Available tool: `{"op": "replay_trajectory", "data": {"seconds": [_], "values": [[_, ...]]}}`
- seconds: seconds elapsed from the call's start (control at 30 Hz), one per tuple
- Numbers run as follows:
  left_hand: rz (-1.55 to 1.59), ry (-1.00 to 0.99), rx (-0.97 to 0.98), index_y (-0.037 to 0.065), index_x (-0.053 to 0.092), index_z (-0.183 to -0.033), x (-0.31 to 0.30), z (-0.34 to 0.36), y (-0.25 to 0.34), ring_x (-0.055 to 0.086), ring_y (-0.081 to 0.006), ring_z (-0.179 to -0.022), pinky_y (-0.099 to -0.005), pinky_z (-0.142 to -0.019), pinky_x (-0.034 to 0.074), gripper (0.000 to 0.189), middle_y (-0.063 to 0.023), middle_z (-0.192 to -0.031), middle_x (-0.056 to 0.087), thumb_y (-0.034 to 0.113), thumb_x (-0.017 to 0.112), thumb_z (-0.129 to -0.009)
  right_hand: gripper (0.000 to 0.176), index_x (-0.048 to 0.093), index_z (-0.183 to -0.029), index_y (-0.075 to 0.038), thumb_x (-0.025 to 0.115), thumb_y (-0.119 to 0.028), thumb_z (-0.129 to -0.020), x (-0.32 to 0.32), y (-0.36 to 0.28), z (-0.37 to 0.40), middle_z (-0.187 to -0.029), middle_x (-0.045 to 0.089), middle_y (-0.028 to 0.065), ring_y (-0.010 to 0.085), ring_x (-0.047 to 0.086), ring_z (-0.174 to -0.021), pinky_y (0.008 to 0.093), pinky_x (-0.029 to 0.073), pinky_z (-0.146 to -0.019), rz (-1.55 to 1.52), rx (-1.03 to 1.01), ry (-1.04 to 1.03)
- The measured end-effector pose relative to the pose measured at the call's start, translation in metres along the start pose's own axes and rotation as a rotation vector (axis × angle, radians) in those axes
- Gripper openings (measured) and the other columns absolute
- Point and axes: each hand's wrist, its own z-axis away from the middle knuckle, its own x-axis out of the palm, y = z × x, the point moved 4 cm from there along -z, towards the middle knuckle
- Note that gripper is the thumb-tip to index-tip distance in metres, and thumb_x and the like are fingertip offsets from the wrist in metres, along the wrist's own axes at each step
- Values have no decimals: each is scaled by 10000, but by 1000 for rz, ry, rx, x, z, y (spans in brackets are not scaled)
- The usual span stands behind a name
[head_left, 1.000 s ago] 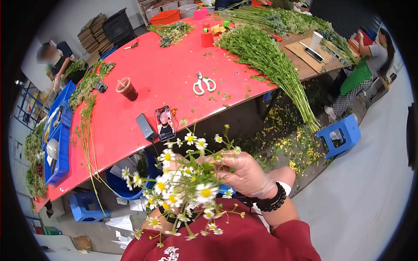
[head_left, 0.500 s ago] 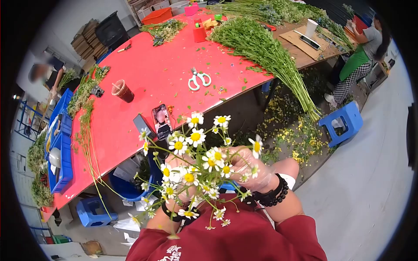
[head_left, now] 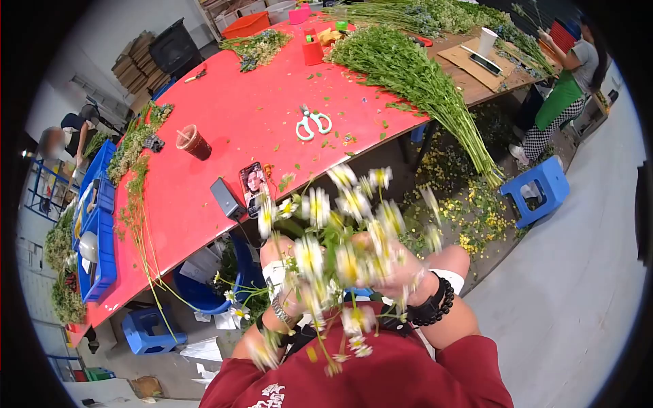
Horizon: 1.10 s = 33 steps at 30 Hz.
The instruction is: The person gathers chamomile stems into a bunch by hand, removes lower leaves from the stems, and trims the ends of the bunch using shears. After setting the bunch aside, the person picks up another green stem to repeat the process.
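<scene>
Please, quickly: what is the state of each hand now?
Left hand: mostly hidden behind the white flowers; open or closed cannot be told.
Right hand: at the flowers, fingers blurred and covered; grip cannot be told.

From the chamomile flowers (head_left: 309,257), there is a way through towards twelve o'clock, as far as the scissors (head_left: 307,116) — leafy stems (head_left: 425,92) obstruct one, the smartphone (head_left: 254,183) ten.

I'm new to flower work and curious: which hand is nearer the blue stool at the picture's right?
The right hand, apart from the stool, below and left of it in the picture. The left hand is farther left, partly hidden by flowers.
</scene>
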Motion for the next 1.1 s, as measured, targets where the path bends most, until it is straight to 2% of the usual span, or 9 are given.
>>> {"op": "replay_trajectory", "data": {"seconds": [0.2,0.23,0.3,0.37,0.53,0.7,0.73,0.83,1.1], "values": [[883,-74,-206,47,601,-1336,-15,15,-67,659,-251,-1071,-403,-930,562,374,-100,-1248,666,290,535,-1061,120,696,-977,-2,720,-120,-975,-2,14,-1,-852,694,21,93,626,-661,264,517,-585,-42,-66,-6],[1038,146,-199,64,594,-1340,-5,26,-81,659,-244,-1065,-425,-903,575,370,-81,-1208,660,280,554,-1041,116,703,-989,16,699,-100,-978,0,10,1,-853,687,19,86,621,-669,268,533,-597,111,-227,-28],[966,173,-545,56,607,-1167,-15,35,-119,620,-212,-1126,-410,-957,529,457,-92,-1239,643,414,752,-922,115,697,-990,49,668,-61,-974,-2,7,2,-848,680,28,85,624,-690,271,527,-598,395,-286,132],[69,206,-6,65,621,-1157,-5,-8,1,603,-210,-1104,-412,-975,504,213,-80,-1207,647,210,666,-1008,84,673,-945,62,682,-10,-902,3,-7,6,-859,684,108,193,679,-723,311,552,-646,1019,-600,202],[601,123,11,37,589,-1292,-11,-16,20,624,-241,-1205,-397,-1096,469,315,-124,-1296,628,3,605,-979,319,633,-1121,-17,740,46,-827,-23,-6,35,-979,725,175,300,750,-859,377,603,-714,1091,-1223,308],[771,338,-107,36,641,-1132,-23,-12,-25,627,-223,-1183,-389,-1038,500,222,-139,-1258,641,-80,621,-944,260,627,-1185,21,681,-44,-940,-109,1,39,-970,707,145,218,647,-732,334,541,-681,1157,-913,728],[421,251,-81,48,648,-1108,-25,-17,17,634,-221,-1165,-379,-1011,509,238,-110,-1252,649,-114,624,-936,331,627,-1253,34,688,-102,-957,-133,4,31,-974,700,134,210,642,-756,324,521,-696,1209,-694,763],[490,259,144,64,619,-1176,-18,-16,29,629,-198,-1178,-388,-1026,501,299,-56,-1247,654,-113,628,-935,569,578,-1365,57,758,-220,-902,-175,29,26,-1238,671,266,410,664,-1109,441,536,-961,1661,-412,876],[148,200,34,60,586,-1360,-17,-19,22,631,-212,-1206,-334,-983,527,438,-96,-1432,599,12,683,-936,533,652,-1298,35,755,-312,-906,-194,89,20,-1207,704,248,392,681,-1117,450,537,-969,1425,60,492]]}}
